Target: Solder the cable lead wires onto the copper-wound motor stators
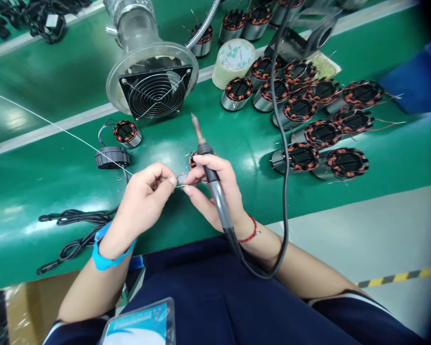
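My left hand is closed in a pinch on thin wire ends. A long pale wire runs from the left edge up to this hand. My right hand holds a soldering iron across its fingers, with the tip pointing up and away from me. Its thumb and a fingertip meet at a thin light wire between the two hands. Just behind the right fingers, a copper-wound motor stator is mostly hidden. Left of the hands are another stator with coloured leads and a dark round cap.
A fume extractor with a fan grille stands at the back. Several stators crowd the right side by a tape roll. The iron's black cord loops along the right. Black cables lie on the green bench.
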### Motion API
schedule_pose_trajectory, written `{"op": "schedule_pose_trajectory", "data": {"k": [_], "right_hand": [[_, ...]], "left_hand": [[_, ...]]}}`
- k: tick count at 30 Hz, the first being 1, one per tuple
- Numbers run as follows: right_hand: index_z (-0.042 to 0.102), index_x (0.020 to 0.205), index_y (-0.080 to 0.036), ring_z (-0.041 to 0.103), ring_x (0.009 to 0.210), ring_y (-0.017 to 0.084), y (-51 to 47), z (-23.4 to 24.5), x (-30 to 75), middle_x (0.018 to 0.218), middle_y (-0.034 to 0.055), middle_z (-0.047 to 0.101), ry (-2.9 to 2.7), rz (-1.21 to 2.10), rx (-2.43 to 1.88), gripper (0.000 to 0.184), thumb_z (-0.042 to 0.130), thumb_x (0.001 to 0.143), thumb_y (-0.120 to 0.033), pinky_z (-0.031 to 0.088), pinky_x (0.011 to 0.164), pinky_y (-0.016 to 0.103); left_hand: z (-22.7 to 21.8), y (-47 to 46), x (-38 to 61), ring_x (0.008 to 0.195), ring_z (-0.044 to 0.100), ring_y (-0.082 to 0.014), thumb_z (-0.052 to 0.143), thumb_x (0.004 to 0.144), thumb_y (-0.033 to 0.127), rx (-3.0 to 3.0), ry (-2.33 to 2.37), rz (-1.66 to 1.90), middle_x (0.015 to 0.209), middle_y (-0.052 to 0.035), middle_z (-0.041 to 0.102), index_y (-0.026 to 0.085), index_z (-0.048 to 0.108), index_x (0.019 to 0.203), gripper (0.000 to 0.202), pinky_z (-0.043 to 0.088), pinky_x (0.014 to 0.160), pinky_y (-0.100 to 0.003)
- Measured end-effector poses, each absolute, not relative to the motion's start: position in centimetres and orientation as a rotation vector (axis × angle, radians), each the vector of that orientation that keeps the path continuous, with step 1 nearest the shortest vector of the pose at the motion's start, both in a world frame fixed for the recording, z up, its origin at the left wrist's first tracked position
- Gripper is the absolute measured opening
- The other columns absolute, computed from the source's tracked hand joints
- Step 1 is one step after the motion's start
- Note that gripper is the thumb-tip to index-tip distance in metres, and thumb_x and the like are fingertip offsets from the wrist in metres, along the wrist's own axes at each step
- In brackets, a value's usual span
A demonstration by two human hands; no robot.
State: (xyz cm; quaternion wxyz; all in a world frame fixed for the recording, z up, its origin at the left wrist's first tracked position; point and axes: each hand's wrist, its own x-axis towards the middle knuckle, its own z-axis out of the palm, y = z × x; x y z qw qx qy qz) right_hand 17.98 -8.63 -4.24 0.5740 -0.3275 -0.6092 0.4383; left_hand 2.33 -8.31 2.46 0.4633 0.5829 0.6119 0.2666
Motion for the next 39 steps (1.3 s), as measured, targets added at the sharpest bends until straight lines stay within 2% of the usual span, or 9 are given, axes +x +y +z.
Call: {"op": "schedule_pose_trajectory", "data": {"k": [3, 9, 16, 19, 21, 28, 30, 34, 39], "right_hand": [[0.042, 0.127, -0.03, 0.067, 0.086, 0.014, -8.4, -3.9, 18.3, 0.1, 0.0005, 0.063, -1.385, 1.014, -0.812, 0.047, 0.066, 0.088, -0.022, 0.059, 0.075, 0.03], [0.046, 0.124, -0.029, 0.064, 0.08, 0.012, -7.7, -3.5, 18.6, 0.089, -0.0029, 0.062, -1.344, 1.107, -0.779, 0.041, 0.063, 0.088, -0.018, 0.057, 0.077, 0.031], [0.046, 0.127, -0.029, 0.065, 0.083, 0.012, -6.9, -4.3, 19.3, 0.089, -0.0034, 0.066, -1.398, 1.113, -0.804, 0.042, 0.065, 0.089, -0.024, 0.057, 0.078, 0.029], [0.049, 0.128, -0.03, 0.067, 0.088, 0.016, -6.6, -4.5, 20.3, 0.093, -0.0001, 0.069, -1.406, 0.983, -0.954, 0.034, 0.057, 0.095, -0.031, 0.058, 0.078, 0.033], [0.051, 0.131, -0.031, 0.068, 0.083, 0.018, -6.6, -4.7, 21.1, 0.091, 0.0013, 0.069, -1.42, 0.899, -1.018, 0.034, 0.052, 0.098, -0.038, 0.059, 0.076, 0.037], [0.057, 0.128, -0.034, 0.063, 0.074, 0.019, -7.9, -6.1, 22.2, 0.088, 0.0031, 0.061, -1.356, 0.671, -1.069, 0.04, 0.05, 0.095, -0.055, 0.058, 0.067, 0.039], [0.058, 0.124, -0.034, 0.06, 0.067, 0.017, -8.2, -6.7, 22.1, 0.085, 0.0018, 0.06, -1.31, 0.665, -1.042, 0.036, 0.054, 0.093, -0.052, 0.057, 0.062, 0.037], [0.06, 0.115, -0.031, 0.053, 0.048, 0.012, -9.1, -7.6, 21.9, 0.07, -0.0027, 0.059, -1.29, 0.659, -0.942, 0.024, 0.062, 0.091, -0.035, 0.05, 0.048, 0.03], [0.062, 0.105, -0.029, 0.058, 0.046, 0.013, -9.9, -8.1, 22.2, 0.071, -0.0025, 0.067, -1.308, 0.725, -0.992, 0.02, 0.064, 0.089, -0.04, 0.052, 0.046, 0.03]], "left_hand": [[2.5, -8.2, 2.4, 0.054, 0.042, -0.0084, 0.056, 0.087, 0.023, 1.478, 1.485, 0.629, 0.06, 0.0046, 0.051, 0.018, 0.057, 0.072, 0.016, 0.033, 0.05, -0.022], [2.6, -8.3, 2.4, 0.056, 0.042, -0.0084, 0.056, 0.086, 0.021, 1.527, 1.407, 0.588, 0.061, 0.0044, 0.05, 0.017, 0.059, 0.073, 0.014, 0.035, 0.052, -0.022], [2.3, -7.1, 2.8, 0.055, 0.043, -0.009, 0.055, 0.085, 0.02, 1.585, 1.435, 0.554, 0.059, 0.0043, 0.051, 0.018, 0.06, 0.073, 0.013, 0.035, 0.052, -0.023], [1.8, -5.5, 2.9, 0.055, 0.047, -0.0109, 0.055, 0.082, 0.021, 1.616, 1.509, 0.535, 0.06, 0.0026, 0.055, 0.017, 0.06, 0.071, 0.013, 0.036, 0.053, -0.024], [1.5, -4.5, 2.9, 0.057, 0.052, -0.0127, 0.055, 0.081, 0.02, 1.662, 1.536, 0.483, 0.061, 0.0011, 0.059, 0.017, 0.06, 0.07, 0.013, 0.037, 0.054, -0.026], [0.7, -3.5, 3.1, 0.055, 0.054, -0.0147, 0.054, 0.083, 0.022, 1.796, 1.603, 0.374, 0.061, -0.0003, 0.062, 0.019, 0.066, 0.076, 0.014, 0.036, 0.053, -0.028], [0.6, -3.5, 3.2, 0.056, 0.054, -0.0152, 0.055, 0.083, 0.022, 1.796, 1.609, 0.367, 0.061, -0.0002, 0.063, 0.019, 0.068, 0.078, 0.014, 0.036, 0.054, -0.028], [0.6, -3.4, 3.3, 0.055, 0.056, -0.015, 0.055, 0.083, 0.022, 1.775, 1.619, 0.362, 0.06, 0.0, 0.064, 0.02, 0.068, 0.076, 0.015, 0.036, 0.053, -0.028], [0.6, -3.2, 3.3, 0.05, 0.051, -0.0126, 0.057, 0.083, 0.021, 1.745, 1.629, 0.38, 0.058, 0.0008, 0.064, 0.02, 0.067, 0.074, 0.014, 0.035, 0.05, -0.028]]}}
